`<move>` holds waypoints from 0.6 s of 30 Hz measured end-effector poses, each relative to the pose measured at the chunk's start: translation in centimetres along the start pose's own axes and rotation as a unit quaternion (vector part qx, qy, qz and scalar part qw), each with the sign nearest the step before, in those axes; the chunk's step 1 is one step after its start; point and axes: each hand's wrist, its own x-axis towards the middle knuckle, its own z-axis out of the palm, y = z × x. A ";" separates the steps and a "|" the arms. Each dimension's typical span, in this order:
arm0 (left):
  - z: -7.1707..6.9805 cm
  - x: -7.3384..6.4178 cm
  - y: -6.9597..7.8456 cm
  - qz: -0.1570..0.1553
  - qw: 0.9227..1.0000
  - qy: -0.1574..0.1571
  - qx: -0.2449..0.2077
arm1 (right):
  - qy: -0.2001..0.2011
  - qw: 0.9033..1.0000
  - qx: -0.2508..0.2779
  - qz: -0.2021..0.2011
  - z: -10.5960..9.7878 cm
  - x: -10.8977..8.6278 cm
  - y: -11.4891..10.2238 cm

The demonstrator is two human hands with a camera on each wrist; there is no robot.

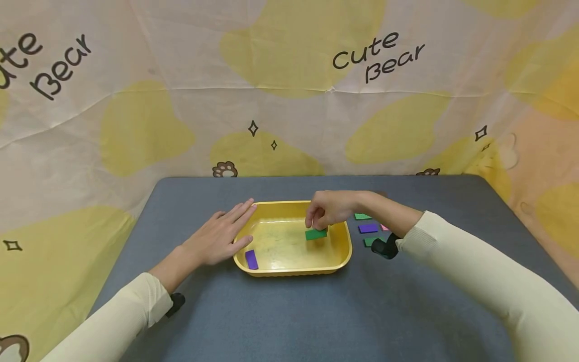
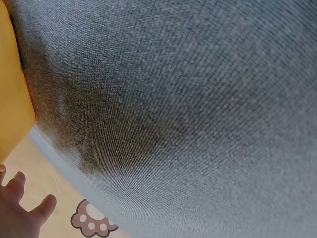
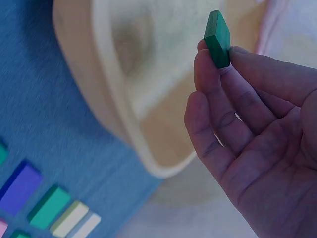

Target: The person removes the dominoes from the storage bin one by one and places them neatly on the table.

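Note:
A yellow tray (image 1: pixel 280 272) stands mid-table in the head view. My right hand (image 1: pixel 330 207) is over its right side and pinches a green block (image 1: pixel 315 234) between thumb and fingertips. The right wrist view shows that small flat green block (image 3: pixel 218 39) held at the fingertips of the right hand (image 3: pixel 267 134). My left hand (image 1: pixel 221 234) rests at the tray's left rim with its fingers straight. Inside the tray, a purple block (image 1: pixel 251 260) lies at the front left corner. Only some fingers of the left hand (image 2: pixel 20 210) show in the left wrist view.
Right of the tray several blocks lie on the grey table (image 1: pixel 289 317), among them a purple block (image 1: pixel 368 229) and a green block (image 1: pixel 363 216). In the right wrist view a cream block (image 3: pixel 69 218) lies there too. A patterned cloth (image 1: pixel 289 115) hangs behind the table.

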 end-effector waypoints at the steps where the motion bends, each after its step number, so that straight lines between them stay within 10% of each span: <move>1: 0.0 0.0 0.0 0.000 1.000 0.000 0.000 | 0.006 1.000 0.001 -0.001 -0.2 -0.4 0.1; 18: 0.0 -0.1 -0.1 -0.005 1.000 -0.004 -0.001 | 0.084 0.994 0.051 0.048 -1.9 -7.6 4.6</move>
